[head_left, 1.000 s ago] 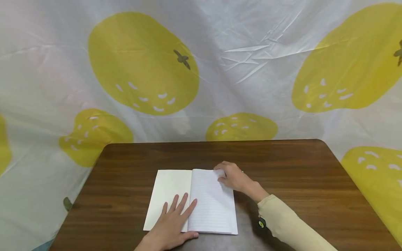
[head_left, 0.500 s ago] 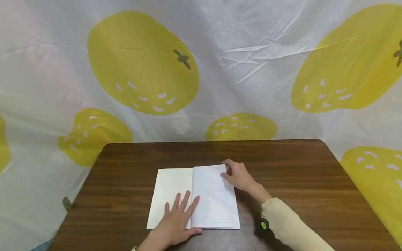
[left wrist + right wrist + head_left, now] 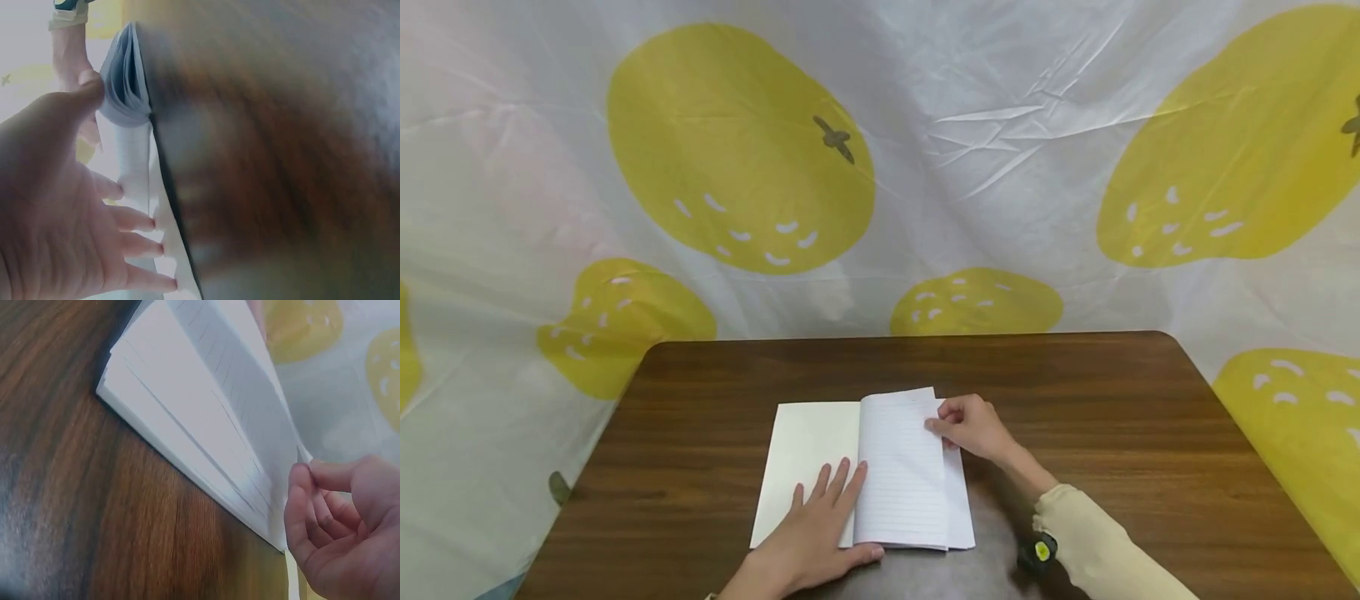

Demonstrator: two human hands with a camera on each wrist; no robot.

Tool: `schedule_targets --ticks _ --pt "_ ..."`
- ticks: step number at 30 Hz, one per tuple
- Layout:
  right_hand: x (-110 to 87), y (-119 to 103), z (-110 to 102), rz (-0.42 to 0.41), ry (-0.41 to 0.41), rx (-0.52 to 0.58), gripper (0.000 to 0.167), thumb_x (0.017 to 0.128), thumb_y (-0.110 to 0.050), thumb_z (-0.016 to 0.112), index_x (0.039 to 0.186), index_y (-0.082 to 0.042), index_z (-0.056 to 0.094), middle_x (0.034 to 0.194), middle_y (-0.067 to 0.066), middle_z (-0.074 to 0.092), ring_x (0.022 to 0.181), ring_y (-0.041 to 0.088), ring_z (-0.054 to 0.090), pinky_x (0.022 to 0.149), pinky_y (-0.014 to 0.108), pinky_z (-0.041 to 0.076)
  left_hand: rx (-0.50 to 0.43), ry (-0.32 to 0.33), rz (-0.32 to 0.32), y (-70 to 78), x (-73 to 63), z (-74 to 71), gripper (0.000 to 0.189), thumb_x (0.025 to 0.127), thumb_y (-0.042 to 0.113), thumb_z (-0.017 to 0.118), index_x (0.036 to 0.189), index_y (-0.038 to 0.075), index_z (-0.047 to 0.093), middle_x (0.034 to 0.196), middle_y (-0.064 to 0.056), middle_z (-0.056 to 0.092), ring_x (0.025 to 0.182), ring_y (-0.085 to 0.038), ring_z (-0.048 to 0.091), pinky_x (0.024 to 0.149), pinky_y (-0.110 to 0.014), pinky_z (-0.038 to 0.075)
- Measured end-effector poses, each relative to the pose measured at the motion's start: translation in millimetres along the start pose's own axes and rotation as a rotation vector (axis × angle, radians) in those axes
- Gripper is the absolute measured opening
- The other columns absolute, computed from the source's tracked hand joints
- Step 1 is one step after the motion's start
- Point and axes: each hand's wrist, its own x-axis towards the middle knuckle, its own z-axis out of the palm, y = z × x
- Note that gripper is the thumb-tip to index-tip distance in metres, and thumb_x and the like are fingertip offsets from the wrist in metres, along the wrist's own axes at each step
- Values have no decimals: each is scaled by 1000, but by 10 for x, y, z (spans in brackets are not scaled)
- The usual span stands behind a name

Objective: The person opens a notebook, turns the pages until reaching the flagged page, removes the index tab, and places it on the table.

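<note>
At lower centre, pinches lined paper [image 3: 901,475] with right grip [image 3: 973,427]: likely light, limp, easily creased, best taken near outer edge; spreads left grip [image 3: 812,529] across notebook [image 3: 812,437].

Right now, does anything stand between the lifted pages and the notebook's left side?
Yes: the left hand lies spread low on the left side. Nothing visible separates the right hand from the lifted pages; it pinches their outer edge.
</note>
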Motion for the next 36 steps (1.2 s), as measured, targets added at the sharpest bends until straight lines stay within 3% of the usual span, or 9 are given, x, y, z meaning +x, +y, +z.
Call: schedule_targets --ticks 5,11,18,25,32,36 --pt "4 -42 34 -37 -21 8 26 93 -22 74 75 -5 66 57 1 60 51 11 53 47 23 41 -36 12 -24 17 -17 -51 97 92 75 50 163 15 21 167 -19 24 153 -44 25 115 -70 27" --pt "10 -159 137 -69 -29 35 29 94 -20 73 71 -5 64 55 -1 58 48 8 51 47 20 40 -82 20 -49 59 -7 -145 90 95 73 43 163 19 20 167 -16 27 149 -39 37 111 -64 39" --pt "11 -321 260 -123 -65 95 23 92 -17 75 74 -4 68 58 1 64 51 8 56 51 20 47 -85 71 -77 73 97 -217 104 92 74 51 164 9 13 164 -28 26 141 -41 47 107 -55 46" --pt "7 -444 362 -129 -170 199 18 94 -15 73 85 0 71 68 9 71 60 9 64 59 24 57 -89 131 -136 111 164 -194 119 84 76 62 164 12 2 165 -31 16 135 -51 49 100 -58 50" --pt "37 -468 410 -140 -225 244 17 97 -14 68 94 2 71 82 16 76 71 16 71 67 29 61 -90 155 -96 65 166 -205 115 88 47 74 163 8 -4 164 -35 12 138 -50 46 101 -58 50" --pt "35 -425 398 -202 -207 127 15 96 -12 67 100 1 73 86 13 76 73 12 69 66 23 57 -85 180 -92 -6 154 -193 114 88 35 78 162 4 -4 163 -38 12 142 -47 42 105 -55 48"
